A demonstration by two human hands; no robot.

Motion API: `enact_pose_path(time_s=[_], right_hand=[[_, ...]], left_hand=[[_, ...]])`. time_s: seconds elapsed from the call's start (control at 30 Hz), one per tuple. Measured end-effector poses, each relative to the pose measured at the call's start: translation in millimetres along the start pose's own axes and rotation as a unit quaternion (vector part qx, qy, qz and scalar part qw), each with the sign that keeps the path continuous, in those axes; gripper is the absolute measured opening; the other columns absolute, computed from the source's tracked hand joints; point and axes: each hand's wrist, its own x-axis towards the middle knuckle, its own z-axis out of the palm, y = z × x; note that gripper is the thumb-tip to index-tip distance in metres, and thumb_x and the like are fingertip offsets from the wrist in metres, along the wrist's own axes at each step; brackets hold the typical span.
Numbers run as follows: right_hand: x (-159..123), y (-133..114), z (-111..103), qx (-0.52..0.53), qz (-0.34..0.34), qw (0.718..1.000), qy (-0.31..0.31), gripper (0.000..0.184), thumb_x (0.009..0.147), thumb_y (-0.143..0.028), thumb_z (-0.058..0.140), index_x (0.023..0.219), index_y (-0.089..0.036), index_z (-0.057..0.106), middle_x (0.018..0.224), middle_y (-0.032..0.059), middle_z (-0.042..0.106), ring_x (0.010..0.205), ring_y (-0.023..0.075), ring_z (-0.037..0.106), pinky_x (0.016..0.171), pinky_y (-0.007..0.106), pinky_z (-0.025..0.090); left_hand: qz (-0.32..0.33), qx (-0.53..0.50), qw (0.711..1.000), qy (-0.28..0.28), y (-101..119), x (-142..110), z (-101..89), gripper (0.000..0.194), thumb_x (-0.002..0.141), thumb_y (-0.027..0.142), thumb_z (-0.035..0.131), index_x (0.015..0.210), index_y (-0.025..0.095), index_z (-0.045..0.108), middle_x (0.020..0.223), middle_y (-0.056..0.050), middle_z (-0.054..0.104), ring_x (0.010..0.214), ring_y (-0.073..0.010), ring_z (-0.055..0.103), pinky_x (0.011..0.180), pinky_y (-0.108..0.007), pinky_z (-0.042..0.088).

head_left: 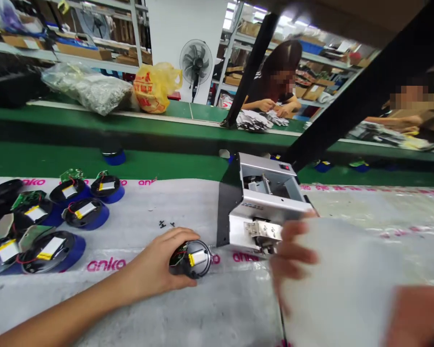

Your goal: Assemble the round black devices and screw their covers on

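My left hand (166, 262) is closed around a small round black housing (203, 265). Its open face shows a white battery with a yellow end, and part of a green circuit board is visible by my fingers. On the right, my right hand (294, 255) is smeared by motion in front of a silver-and-black machine (271, 209), which looks like a screw feeder. A blurred whitish sheet or covering (343, 284) hides most of that hand; whether it is worn or held, I cannot tell. Small dark pieces (162, 224) lie beyond my left hand.
Several blue-and-black round housings (87, 214) with batteries and circuit boards stand at left. Pink-lettered plastic sheeting (130, 318) covers the table. Behind runs a green belt (181, 164) with more housings. A dark slanted post (332, 101) rises behind the machine. Two people sit across.
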Motion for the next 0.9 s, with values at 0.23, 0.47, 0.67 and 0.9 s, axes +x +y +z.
enact_pose_path(time_s=[0.23,0.47,0.67,0.9], right_hand=[[-29.3,-33.2,80.1,0.26,0.062,0.949,0.167,0.063,0.082,-0.065,0.059,0.133,-0.029,0.051,0.13,0.008,0.051,0.101,0.0221,0.06,0.091,0.037,0.053],[-31.0,-19.9,95.0,0.234,0.049,0.957,0.163,0.045,0.087,-0.053,0.057,0.121,-0.023,0.055,0.109,0.0062,0.059,0.087,0.0209,0.065,0.076,0.037,0.058],[-33.0,-19.9,96.2,0.221,0.075,0.954,0.19,0.045,0.086,-0.055,0.06,0.115,-0.021,0.057,0.104,0.0055,0.064,0.084,0.0202,0.068,0.074,0.037,0.06],[-32.3,-20.3,93.5,0.223,0.091,0.949,0.205,0.038,0.087,-0.051,0.062,0.105,-0.018,0.063,0.102,0.0069,0.063,0.085,0.0199,0.068,0.072,0.035,0.061]], left_hand=[[0.034,-0.055,0.997,-0.046,-5.7,-0.7,-10.2,0.065,0.068,0.021,0.085,0.127,0.028,0.06,0.129,-0.003,0.065,0.12,-0.0256,0.059,0.103,-0.039,0.046],[0.063,-0.077,0.992,-0.081,-7.1,0.1,-16.6,0.058,0.069,0.026,0.084,0.123,0.031,0.064,0.116,0.0,0.072,0.11,-0.0258,0.064,0.103,-0.042,0.043],[0.065,-0.072,0.992,-0.082,-8.4,0.4,-15.1,0.057,0.07,0.025,0.084,0.123,0.032,0.064,0.116,0.002,0.072,0.109,-0.0242,0.064,0.098,-0.037,0.045],[0.052,-0.063,0.993,-0.087,-7.7,0.6,-15.8,0.058,0.07,0.025,0.083,0.124,0.032,0.063,0.119,0.001,0.07,0.111,-0.026,0.063,0.096,-0.037,0.048]])
